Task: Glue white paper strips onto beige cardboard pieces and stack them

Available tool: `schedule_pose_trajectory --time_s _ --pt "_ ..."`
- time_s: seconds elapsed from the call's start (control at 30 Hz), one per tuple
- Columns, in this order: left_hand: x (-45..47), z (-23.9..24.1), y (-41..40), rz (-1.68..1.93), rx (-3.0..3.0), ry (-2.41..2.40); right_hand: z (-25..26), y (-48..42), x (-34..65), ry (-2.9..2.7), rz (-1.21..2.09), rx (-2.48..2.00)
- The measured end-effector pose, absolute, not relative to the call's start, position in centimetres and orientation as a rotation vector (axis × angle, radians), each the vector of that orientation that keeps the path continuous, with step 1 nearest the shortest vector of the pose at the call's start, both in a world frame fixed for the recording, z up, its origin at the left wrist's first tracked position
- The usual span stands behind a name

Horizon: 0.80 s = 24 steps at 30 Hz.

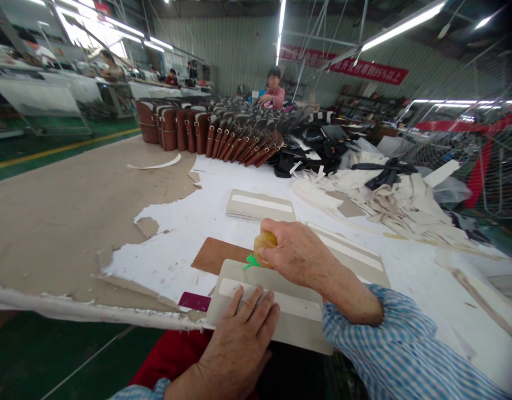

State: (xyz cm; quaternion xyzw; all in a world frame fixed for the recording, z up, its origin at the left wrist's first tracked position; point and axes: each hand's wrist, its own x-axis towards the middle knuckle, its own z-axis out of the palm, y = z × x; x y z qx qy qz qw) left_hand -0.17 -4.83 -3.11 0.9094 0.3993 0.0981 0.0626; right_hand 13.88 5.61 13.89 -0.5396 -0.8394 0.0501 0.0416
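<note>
**Lump at work on the grey panel by the bench edge**

The left hand (243, 328) lies flat and open, pinning the grey panel (289, 329), which overhangs the bench (185, 222) edge at 6 o'clock. The right hand (297, 255) is closed around a yellow lump (264, 243) at the panel's far edge. This looks like mid-work. Two like panels (260, 204) lie at 12 and 2 o'clock, and I cannot tell whether they are finished. There is open room at 10 o'clock, while scraps (389, 200) crowd 2 o'clock.

red banner (366, 69) | white characters; "95%" readable; rest too blurred
</note>
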Motion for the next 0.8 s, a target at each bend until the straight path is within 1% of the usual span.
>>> schedule_pose_trajectory --time_s 0.17,0.4,0.8 --pt "-0.3 -2.6 -4.9 0.256 2.736 1.193 13.8 5.4 15.2 -2.520 0.161 -1.727" --pt "-0.3 -3.1 -4.9 0.205 2.779 1.211 13.7 5.5 15.9 -2.522 0.114 -1.726" --pt "-0.1 -1.8 -4.7 0.151 2.730 1.215 13.7 5.0 18.6 -2.422 0.210 -1.855"
